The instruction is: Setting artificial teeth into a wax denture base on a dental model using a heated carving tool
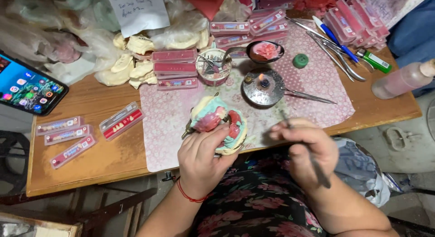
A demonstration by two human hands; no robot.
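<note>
We see a wooden bench [90, 164] under a pink patterned mat [167, 128]. On the mat stand a small lit burner [264, 86] and a green cap [300, 60]. At left lie three flat red tooth cards [65, 137]; a phone [27, 85] sits at the far left, a pink bottle [403, 79] at the far right.

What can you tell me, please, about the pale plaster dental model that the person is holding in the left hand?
The pale plaster dental model is a rounded, cream-coloured lump, coated on top with light blue-green material and pink and red wax that follows a curved arch. It looks chalky and hard, with the wax glossy. It is held tilted above the near edge of the pink patterned mat, in front of the small lit burner. The left hand grips it from below, fingers wrapped around its near side. The thin metal tool in the right hand is apart from it.
</note>
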